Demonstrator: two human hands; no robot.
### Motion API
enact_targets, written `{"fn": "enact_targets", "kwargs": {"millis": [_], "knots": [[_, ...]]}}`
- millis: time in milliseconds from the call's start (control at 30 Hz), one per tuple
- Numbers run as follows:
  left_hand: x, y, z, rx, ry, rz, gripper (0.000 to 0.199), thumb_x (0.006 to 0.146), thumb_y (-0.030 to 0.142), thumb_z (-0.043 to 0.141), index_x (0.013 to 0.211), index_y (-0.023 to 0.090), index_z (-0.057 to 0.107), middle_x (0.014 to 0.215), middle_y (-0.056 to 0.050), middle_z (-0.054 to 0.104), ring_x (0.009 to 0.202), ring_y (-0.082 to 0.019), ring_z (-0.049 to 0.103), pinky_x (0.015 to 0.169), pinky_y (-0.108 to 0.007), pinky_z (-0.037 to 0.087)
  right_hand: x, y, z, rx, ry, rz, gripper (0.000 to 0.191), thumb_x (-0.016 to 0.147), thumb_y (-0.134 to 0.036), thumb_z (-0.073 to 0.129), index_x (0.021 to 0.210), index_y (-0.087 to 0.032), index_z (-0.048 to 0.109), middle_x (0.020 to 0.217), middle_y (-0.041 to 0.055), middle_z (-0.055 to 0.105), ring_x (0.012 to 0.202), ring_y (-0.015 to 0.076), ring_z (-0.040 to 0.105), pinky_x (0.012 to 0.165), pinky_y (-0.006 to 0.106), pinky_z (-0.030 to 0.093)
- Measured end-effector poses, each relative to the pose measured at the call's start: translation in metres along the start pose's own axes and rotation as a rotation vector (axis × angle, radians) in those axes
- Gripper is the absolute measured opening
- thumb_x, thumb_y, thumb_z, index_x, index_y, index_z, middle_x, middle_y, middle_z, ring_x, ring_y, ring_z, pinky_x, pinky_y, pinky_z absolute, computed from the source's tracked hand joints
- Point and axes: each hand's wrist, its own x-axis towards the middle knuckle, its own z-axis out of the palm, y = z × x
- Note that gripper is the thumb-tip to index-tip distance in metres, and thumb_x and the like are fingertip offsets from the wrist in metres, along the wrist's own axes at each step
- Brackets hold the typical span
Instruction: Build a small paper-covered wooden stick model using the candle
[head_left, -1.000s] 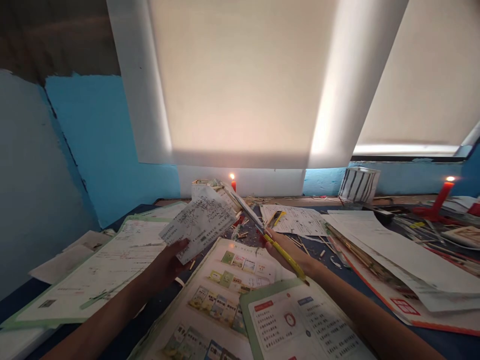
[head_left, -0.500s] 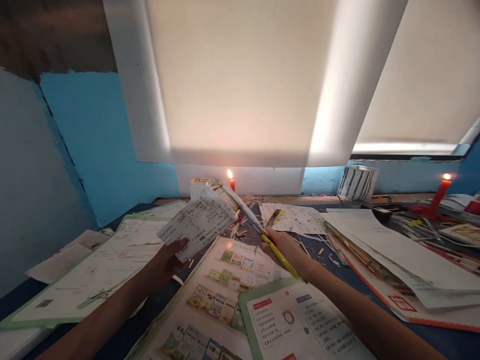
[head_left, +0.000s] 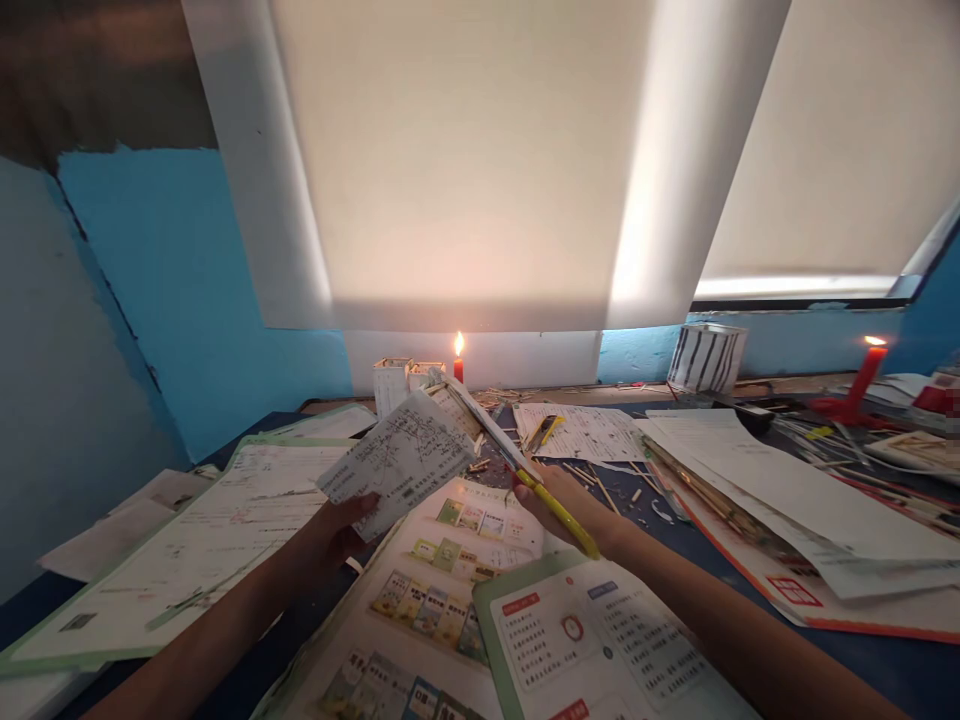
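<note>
My left hand [head_left: 349, 515] is closed on a white sheet of paper [head_left: 409, 455] with handwriting and print, its thumb on the face. The sheet is tilted, above the desk. My right hand [head_left: 566, 500] is wrapped around a long yellow-handled tool [head_left: 559, 515], whose pale, narrow front part points away to the upper left, near the sheet's far right edge. I cannot make out its exact kind or whether its tip touches the sheet. Below both hands lie an open booklet [head_left: 427, 600] with pictures of book covers and a green-edged printed page [head_left: 577, 640].
A lit red candle [head_left: 458, 370] stands behind the hands, beside small white boxes [head_left: 391, 385]. Another lit candle [head_left: 866, 370] is at far right. A yellow-black cutter [head_left: 544, 435] lies on a paper amid thin sticks. Paper stacks [head_left: 787, 490] and a striped container [head_left: 706, 357] are to the right.
The view has shifted slightly, so most things sit a little further left. The sheet in my left hand is slightly lower, showing more of the small boxes. Both hands keep their holds.
</note>
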Motion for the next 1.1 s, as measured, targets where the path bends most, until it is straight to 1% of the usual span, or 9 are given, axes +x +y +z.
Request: {"fn": "enact_targets", "kwargs": {"millis": [167, 333, 467, 567, 633, 733, 800, 933, 1100], "knots": [[0.001, -0.003, 0.001, -0.016, 0.02, -0.013, 0.074, 0.059, 0.018, 0.082, 0.127, 0.018, 0.054, 0.084, -0.008, 0.074, 0.084, -0.03, 0.07, 0.068, -0.031, 0.059, 0.001, 0.004, 0.006, -0.05, 0.024, 0.038, 0.026, 0.089, -0.04, 0.038, 0.072, -0.02, 0.043, 0.063, -0.0004, 0.049, 0.053, 0.0119, 0.039, 0.054, 0.026, 0.028], [0.0, -0.002, -0.002, 0.002, 0.024, -0.015, 0.08, 0.059, 0.022, 0.082, 0.132, 0.021, 0.049, 0.091, -0.009, 0.073, 0.094, -0.033, 0.067, 0.073, -0.035, 0.057, 0.001, 0.005, 0.008, 0.041, -0.009, -0.016, 0.024, 0.089, -0.041, 0.034, 0.078, -0.021, 0.041, 0.073, 0.0035, 0.054, 0.062, 0.0156, 0.047, 0.059, 0.028, 0.035], [-0.003, 0.0, -0.005, 0.012, -0.008, -0.075, 0.075, 0.057, 0.025, 0.082, 0.126, 0.019, 0.054, 0.093, -0.012, 0.072, 0.098, -0.036, 0.065, 0.075, -0.037, 0.056, 0.0, 0.004, 0.004, 0.042, -0.04, -0.01, 0.022, 0.087, -0.043, 0.039, 0.084, -0.021, 0.043, 0.078, 0.0047, 0.055, 0.067, 0.0181, 0.049, 0.062, 0.031, 0.04], [-0.006, 0.002, 0.0, -0.027, -0.044, -0.034, 0.05, 0.059, 0.027, 0.079, 0.106, 0.018, 0.063, 0.079, -0.008, 0.07, 0.076, -0.028, 0.067, 0.066, -0.033, 0.055, 0.0, 0.005, 0.003, 0.061, -0.043, -0.002, 0.018, 0.087, -0.04, 0.042, 0.087, -0.021, 0.045, 0.081, 0.0042, 0.056, 0.069, 0.0175, 0.049, 0.065, 0.031, 0.041], [-0.006, 0.003, 0.004, -0.069, -0.13, 0.047, 0.035, 0.063, 0.032, 0.077, 0.092, 0.017, 0.064, 0.066, -0.004, 0.063, 0.057, -0.018, 0.059, 0.056, -0.027, 0.052, 0.001, 0.006, 0.003, 0.076, -0.043, -0.04, 0.017, 0.087, -0.037, 0.04, 0.086, -0.021, 0.045, 0.083, 0.0043, 0.056, 0.07, 0.0172, 0.049, 0.066, 0.031, 0.042], [-0.003, 0.003, 0.007, -0.067, -0.215, 0.108, 0.035, 0.064, 0.038, 0.078, 0.084, 0.016, 0.062, 0.059, -0.002, 0.057, 0.049, -0.012, 0.05, 0.041, -0.019, 0.041, 0.001, 0.005, 0.003, 0.091, -0.04, -0.075, 0.015, 0.087, -0.035, 0.038, 0.084, -0.021, 0.044, 0.085, 0.0056, 0.055, 0.074, 0.0183, 0.051, 0.068, 0.032, 0.043], [-0.001, 0.002, 0.005, -0.049, -0.2, 0.094, 0.037, 0.062, 0.039, 0.079, 0.084, 0.015, 0.061, 0.06, -0.002, 0.056, 0.05, -0.012, 0.05, 0.039, -0.019, 0.039, 0.0, 0.003, 0.003, 0.099, -0.036, -0.058, 0.014, 0.086, -0.034, 0.04, 0.083, -0.021, 0.042, 0.084, 0.006, 0.055, 0.075, 0.0189, 0.051, 0.068, 0.032, 0.043], [0.001, 0.001, 0.003, -0.08, -0.174, 0.085, 0.035, 0.064, 0.036, 0.078, 0.086, 0.016, 0.06, 0.065, -0.002, 0.058, 0.051, -0.012, 0.05, 0.052, -0.024, 0.048, 0.0, 0.0, 0.003, 0.101, -0.045, -0.001, 0.015, 0.086, -0.036, 0.04, 0.082, -0.022, 0.039, 0.08, 0.004, 0.053, 0.072, 0.0178, 0.05, 0.068, 0.031, 0.041], [-0.001, 0.0, 0.005, -0.084, -0.084, 0.038, 0.034, 0.065, 0.033, 0.078, 0.088, 0.016, 0.06, 0.069, -0.002, 0.06, 0.056, -0.014, 0.055, 0.053, -0.023, 0.048, 0.0, -0.002, 0.002, 0.093, -0.057, 0.07, 0.019, 0.087, -0.04, 0.038, 0.082, -0.022, 0.038, 0.077, 0.0039, 0.053, 0.067, 0.0177, 0.048, 0.064, 0.031, 0.039]]}}
